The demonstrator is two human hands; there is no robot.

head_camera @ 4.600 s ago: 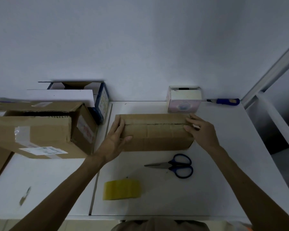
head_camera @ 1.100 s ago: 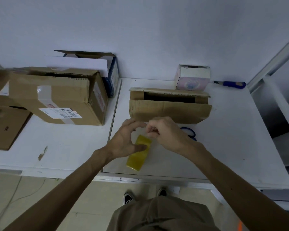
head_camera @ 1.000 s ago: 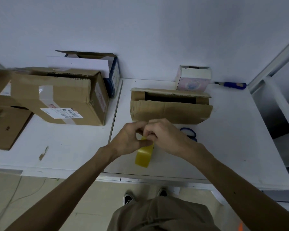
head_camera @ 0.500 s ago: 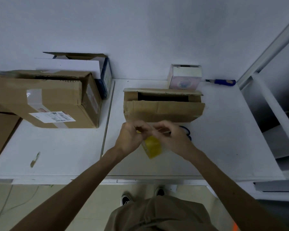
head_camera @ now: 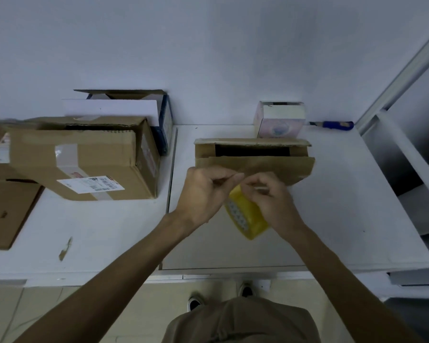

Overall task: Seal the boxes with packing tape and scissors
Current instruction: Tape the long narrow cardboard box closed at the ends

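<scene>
Three boxes at left: a flat brown carton (head_camera: 5, 209) cut off by the frame edge, a large taped carton (head_camera: 84, 157) with a shipping label, and a blue-and-white box (head_camera: 164, 120) behind it by the wall. They sit off your working patch, waiting their turn, I judge.
Bench (head_camera: 344, 206): one white top carrying everything; the bare stretch near you gives room to work.
Left hand (head_camera: 203, 194): one; your fingers are curled, thumb and forefinger pinched at the roll's upper edge. You are probably picking up the loose end, though the end is too thin to make out.
Tape roll (head_camera: 248, 216): one, yellow, held tilted in the air between your hands, just in front of the open box.
Open box (head_camera: 255, 164): one small brown box on the bench, just beyond your hands. Its top gapes dark and the near flap leans outward. Those flaps need closing before any tape goes on.
Right hand (head_camera: 278, 204): one; your fingers wrap round the roll from the right, steadying it against the other hand's pull.
Pale box (head_camera: 279, 120): one, the fifth box counted, parked behind the open box, near the wall.
Cutter (head_camera: 332, 125): one, blue-handled, lying untouched at the back right.
Scissors: none visible; your hands may hide them.
</scene>
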